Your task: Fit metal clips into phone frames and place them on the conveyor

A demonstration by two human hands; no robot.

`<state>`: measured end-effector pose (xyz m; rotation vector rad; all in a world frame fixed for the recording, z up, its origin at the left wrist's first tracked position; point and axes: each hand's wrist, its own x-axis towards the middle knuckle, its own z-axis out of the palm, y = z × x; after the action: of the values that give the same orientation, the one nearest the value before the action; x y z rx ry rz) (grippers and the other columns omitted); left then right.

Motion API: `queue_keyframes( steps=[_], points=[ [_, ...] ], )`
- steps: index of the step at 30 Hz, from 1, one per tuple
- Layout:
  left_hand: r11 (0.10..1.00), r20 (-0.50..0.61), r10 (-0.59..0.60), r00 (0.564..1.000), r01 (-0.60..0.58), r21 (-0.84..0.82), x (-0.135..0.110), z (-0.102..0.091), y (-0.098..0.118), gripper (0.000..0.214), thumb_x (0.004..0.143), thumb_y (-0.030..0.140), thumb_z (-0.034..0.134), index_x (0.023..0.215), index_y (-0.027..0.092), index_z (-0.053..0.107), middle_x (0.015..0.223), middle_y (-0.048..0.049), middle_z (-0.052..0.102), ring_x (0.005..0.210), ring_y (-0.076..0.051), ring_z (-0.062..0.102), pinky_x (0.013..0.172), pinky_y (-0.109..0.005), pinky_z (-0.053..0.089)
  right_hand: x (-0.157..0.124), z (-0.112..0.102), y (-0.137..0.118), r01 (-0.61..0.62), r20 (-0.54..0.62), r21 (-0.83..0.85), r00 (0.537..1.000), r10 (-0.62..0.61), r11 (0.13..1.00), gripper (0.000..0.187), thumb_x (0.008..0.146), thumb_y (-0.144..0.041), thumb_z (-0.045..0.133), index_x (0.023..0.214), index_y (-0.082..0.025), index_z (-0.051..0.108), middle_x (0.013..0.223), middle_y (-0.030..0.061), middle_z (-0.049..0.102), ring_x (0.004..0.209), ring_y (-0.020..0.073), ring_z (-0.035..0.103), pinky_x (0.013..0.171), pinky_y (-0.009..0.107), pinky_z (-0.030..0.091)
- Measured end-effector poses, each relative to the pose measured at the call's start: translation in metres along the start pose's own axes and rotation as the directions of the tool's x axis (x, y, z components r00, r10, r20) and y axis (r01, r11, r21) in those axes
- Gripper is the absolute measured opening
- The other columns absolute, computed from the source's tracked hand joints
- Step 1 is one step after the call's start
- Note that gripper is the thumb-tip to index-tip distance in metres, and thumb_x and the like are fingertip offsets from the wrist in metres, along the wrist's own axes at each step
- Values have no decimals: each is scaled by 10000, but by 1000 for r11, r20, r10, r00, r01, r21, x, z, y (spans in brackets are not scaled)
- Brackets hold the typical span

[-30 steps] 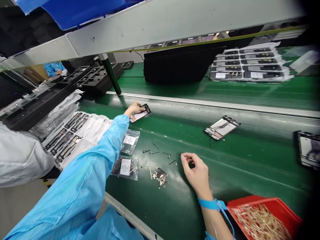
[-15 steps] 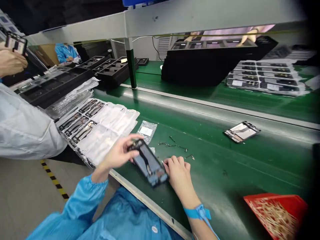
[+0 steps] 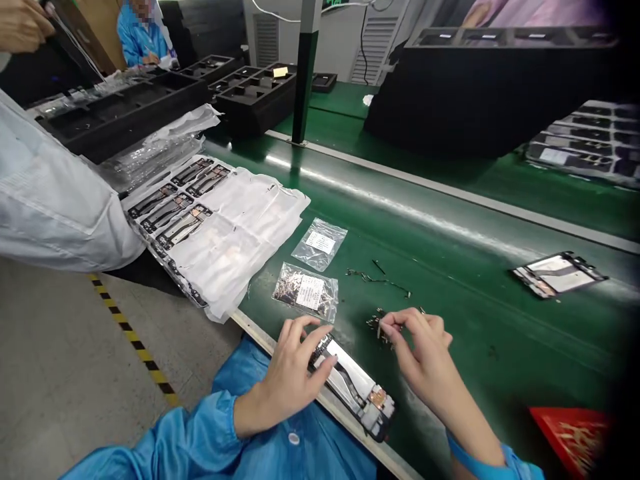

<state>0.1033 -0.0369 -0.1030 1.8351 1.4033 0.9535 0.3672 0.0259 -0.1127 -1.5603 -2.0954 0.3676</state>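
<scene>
A phone frame (image 3: pixel 357 390) lies at the near edge of the green belt (image 3: pixel 450 280), circuit side up. My left hand (image 3: pixel 295 370) rests on its left end, fingers curled over it and holding it down. My right hand (image 3: pixel 417 343) hovers just right of the frame, thumb and forefinger pinched over a small pile of tiny metal parts (image 3: pixel 376 323); what sits in the pinch is too small to name. Two clear bags of parts (image 3: pixel 306 291) lie just beyond my left hand.
A white tray of flat parts (image 3: pixel 210 223) lies left on the belt. A second phone frame (image 3: pixel 557 273) sits far right. A red bin (image 3: pixel 580 433) is at the near right. Black trays (image 3: pixel 250 87) stand behind. Another person's white sleeve (image 3: pixel 50 200) is at left.
My left hand brought the phone frame from the far belt to the near edge and set it down flat. My right hand moved to the pile of small parts. The view shifted left and down.
</scene>
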Motion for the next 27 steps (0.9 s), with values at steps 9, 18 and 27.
queue_keyframes(
  steps=[9,18,27],
  points=[
    [759,100,58,993,21,-651,52,28,11,306,1018,382,758,1251,196,830,992,-89,803,838,-158,696,794,-270,553,-13,10,-60,-168,104,754,985,137,635,236,1091,-476,613,1029,-255,668,970,28,648,914,200,626,834,319,527],
    [428,127,-442,888,333,-840,51,32,18,360,798,448,965,951,143,848,824,-67,803,727,-132,721,725,-226,575,-40,20,-79,181,-518,104,849,-102,978,214,991,-128,757,1169,-219,681,1006,47,678,914,198,647,850,360,474],
    [568,144,-349,926,332,-753,42,24,20,347,742,450,996,798,147,836,904,-84,767,844,-166,678,784,-276,533,-51,20,-82,66,-356,200,934,9,978,197,1013,-143,710,1129,-295,754,942,44,743,859,232,670,793,398,451]
  ],
)
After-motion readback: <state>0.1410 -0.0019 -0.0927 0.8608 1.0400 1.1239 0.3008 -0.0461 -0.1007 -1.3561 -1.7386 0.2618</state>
